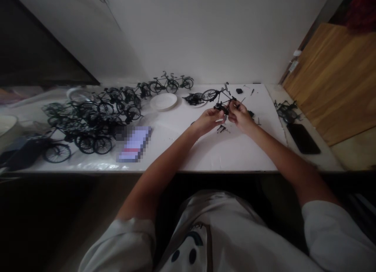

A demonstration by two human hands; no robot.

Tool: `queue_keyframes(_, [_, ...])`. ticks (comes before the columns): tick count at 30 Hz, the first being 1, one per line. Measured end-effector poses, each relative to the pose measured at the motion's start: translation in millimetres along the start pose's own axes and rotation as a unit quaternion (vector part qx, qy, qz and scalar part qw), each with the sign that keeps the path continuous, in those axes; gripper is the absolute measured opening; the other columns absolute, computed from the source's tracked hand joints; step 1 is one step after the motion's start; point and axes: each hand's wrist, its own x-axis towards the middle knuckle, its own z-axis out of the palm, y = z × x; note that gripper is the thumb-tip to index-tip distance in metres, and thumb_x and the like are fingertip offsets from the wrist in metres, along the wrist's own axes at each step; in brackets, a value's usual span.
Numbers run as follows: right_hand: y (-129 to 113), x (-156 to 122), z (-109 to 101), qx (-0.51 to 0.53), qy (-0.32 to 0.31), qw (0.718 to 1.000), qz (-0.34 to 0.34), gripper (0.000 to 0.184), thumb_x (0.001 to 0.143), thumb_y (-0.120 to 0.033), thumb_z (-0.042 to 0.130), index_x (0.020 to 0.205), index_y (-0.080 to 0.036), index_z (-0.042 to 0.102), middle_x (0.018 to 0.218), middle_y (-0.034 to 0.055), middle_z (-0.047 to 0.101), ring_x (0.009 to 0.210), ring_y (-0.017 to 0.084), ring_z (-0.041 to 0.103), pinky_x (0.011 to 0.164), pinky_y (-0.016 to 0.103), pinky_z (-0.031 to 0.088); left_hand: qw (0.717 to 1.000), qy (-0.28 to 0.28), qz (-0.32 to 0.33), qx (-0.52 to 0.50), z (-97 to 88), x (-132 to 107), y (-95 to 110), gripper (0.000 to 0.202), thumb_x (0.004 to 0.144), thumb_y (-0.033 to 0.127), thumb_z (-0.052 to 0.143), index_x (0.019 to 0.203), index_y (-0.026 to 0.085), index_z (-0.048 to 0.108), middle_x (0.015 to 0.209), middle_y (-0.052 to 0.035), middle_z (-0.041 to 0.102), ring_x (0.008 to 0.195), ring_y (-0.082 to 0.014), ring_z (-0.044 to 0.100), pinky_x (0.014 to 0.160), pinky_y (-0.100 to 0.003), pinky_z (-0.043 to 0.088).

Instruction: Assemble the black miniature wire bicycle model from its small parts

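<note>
1 head-worn view looks forward and down from well above and behind the fingers [219, 116], covering the tabletop [235, 154] around them and the wall [205, 37] beyond.

Fingers [216, 115] hide part of the small bicycle [217, 93] right of centre. The left edge crops a white container [8, 133]; the upper-right corner, a blurred red item [362, 13]. Pixelation obscures a lilac rectangle [135, 143].
</note>
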Motion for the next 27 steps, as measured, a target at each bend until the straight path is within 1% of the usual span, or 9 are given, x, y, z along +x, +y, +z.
queue_keyframes(5, [4.6, 9.5, -12.8, -0.078, 0.036, 0.994, -0.068, 0.049, 0.09, -0.066, 0.088, 0.09, -0.028, 0.057, 0.068, -0.0083, 0.039, 0.056, 0.011, 0.028, 0.047, 0.023, 0.028, 0.998, 0.009, -0.046, 0.04, -10.6, 5.5, -9.5, 0.045, 0.075, 0.042, 0.101, 0.103, 0.02, 0.074, 0.096, -0.0049, 0.072, 0.09, -0.0181, 0.071, 0.096, -0.043, 0.057])
queue_keyframes(7, [8.0, 14.1, -20.7, -0.132, 0.047, 0.985, -0.102, 0.053, 0.088, -0.073, 0.085, 0.092, -0.027, 0.059, 0.07, -0.0064, 0.042, 0.058, 0.012, 0.032, 0.048, 0.024, 0.03, 0.995, 0.045, -0.057, 0.069, -12.1, 8.0, -13.2, 0.045, 0.078, 0.033, 0.095, 0.116, 0.019, 0.074, 0.104, -0.007, 0.071, 0.089, -0.0181, 0.071, 0.091, -0.041, 0.057])
queue_keyframes(9, [10.6, 17.3, -27.9, -0.197, 0.053, 0.969, -0.141, 0.053, 0.09, -0.074, 0.082, 0.092, -0.025, 0.062, 0.075, -0.0037, 0.047, 0.064, 0.013, 0.038, 0.053, 0.025, 0.034, 0.985, 0.109, -0.021, 0.13, -12.6, 9.9, -15.9, 0.049, 0.078, 0.026, 0.088, 0.124, 0.019, 0.072, 0.11, -0.0077, 0.068, 0.085, -0.0163, 0.067, 0.082, -0.037, 0.056])
queue_keyframes(11, [12.1, 18.5, -33.0, -0.269, 0.055, 0.947, -0.169, 0.051, 0.093, -0.073, 0.079, 0.092, -0.024, 0.065, 0.077, -0.002, 0.05, 0.069, 0.014, 0.043, 0.059, 0.027, 0.038, 0.953, 0.165, 0.077, 0.242, -13.2, 10.4, -17.4, 0.053, 0.076, 0.023, 0.085, 0.127, 0.021, 0.069, 0.115, -0.0073, 0.065, 0.08, -0.0139, 0.061, 0.075, -0.033, 0.054])
queue_keyframes(14, [14.0, 17.6, -36.2, -0.348, 0.039, 0.918, -0.184, 0.049, 0.096, -0.071, 0.074, 0.094, -0.023, 0.067, 0.076, -0.0012, 0.054, 0.069, 0.016, 0.046, 0.066, 0.031, 0.043, 0.862, 0.154, 0.241, 0.418, -15.0, 9.4, -18.6, 0.056, 0.084, 0.03, 0.085, 0.136, 0.022, 0.066, 0.124, -0.0088, 0.063, 0.075, -0.0119, 0.054, 0.075, -0.031, 0.056])
queue_keyframes(17, [16.2, 15.1, -35.9, -0.393, 0.018, 0.901, -0.181, 0.049, 0.099, -0.072, 0.068, 0.098, -0.023, 0.068, 0.075, -0.0005, 0.059, 0.067, 0.017, 0.05, 0.068, 0.033, 0.045, 0.819, 0.127, 0.282, 0.482, -17.0, 9.8, -20.6, 0.053, 0.096, 0.035, 0.081, 0.144, 0.022, 0.063, 0.13, -0.0109, 0.063, 0.07, -0.0092, 0.055, 0.074, -0.031, 0.058])
queue_keyframes(20, [17.5, 12.8, -34.6, -0.424, 0.002, 0.888, -0.179, 0.049, 0.1, -0.072, 0.065, 0.1, -0.024, 0.069, 0.08, 0.0025, 0.067, 0.068, 0.018, 0.056, 0.071, 0.034, 0.049, 0.814, 0.124, 0.268, 0.499, -18.0, 11.7, -21.8, 0.043, 0.095, 0.03, 0.084, 0.135, 0.019, 0.07, 0.128, -0.0117, 0.065, 0.066, -0.0078, 0.055, 0.073, -0.031, 0.057])
queue_keyframes(23, [17.3, 11.4, -33.9, -0.447, -0.017, 0.875, -0.183, 0.044, 0.102, -0.068, 0.064, 0.1, -0.024, 0.07, 0.086, 0.0057, 0.073, 0.075, 0.021, 0.064, 0.076, 0.036, 0.052, 0.814, 0.122, 0.247, 0.511, -16.8, 12.0, -19.8, 0.033, 0.093, 0.03, 0.088, 0.12, 0.017, 0.076, 0.112, -0.0082, 0.069, 0.063, -0.0091, 0.054, 0.07, -0.03, 0.054])
queue_keyframes(27, [17.0, 10.8, -34.4, -0.462, -0.042, 0.869, -0.173, 0.039, 0.103, -0.063, 0.064, 0.1, -0.024, 0.07, 0.082, 0.0044, 0.071, 0.074, 0.021, 0.065, 0.076, 0.037, 0.052, 0.82, 0.127, 0.237, 0.505, -12.6, 10.5, -18.0, 0.022, 0.091, 0.024, 0.085, 0.11, 0.017, 0.077, 0.102, -0.0057, 0.073, 0.062, -0.0101, 0.057, 0.07, -0.029, 0.052])
